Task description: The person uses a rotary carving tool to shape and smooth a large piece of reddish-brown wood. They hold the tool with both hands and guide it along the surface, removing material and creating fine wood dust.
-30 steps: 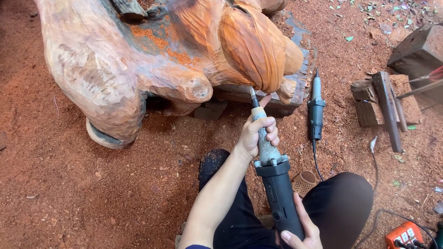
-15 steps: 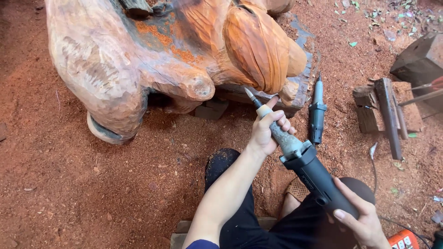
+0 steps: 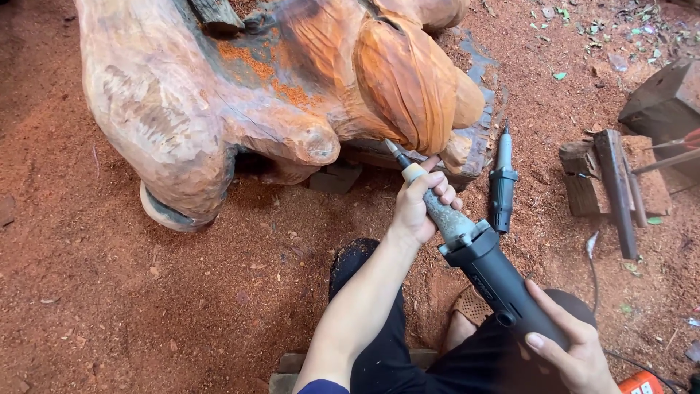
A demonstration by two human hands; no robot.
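- Nearest, the right hand point(image 3: 576, 350) grips the black rear body of the die grinder point(image 3: 474, 248).
- Further up, the left hand point(image 3: 419, 204) clenches its grey neck, bit tip at the carved wooden sculpture point(image 3: 292, 95).
- Beside it, a second grinder point(image 3: 502, 182) lies on the red sawdust ground point(image 3: 146, 306).

Head camera looks steeply down — close over lap and ground.

Left hand point(image 3: 417, 208): forearm stretched forward, fingers curled shut in a grip.
Right hand point(image 3: 576, 350): low, near the body, fingers wrapped closed.
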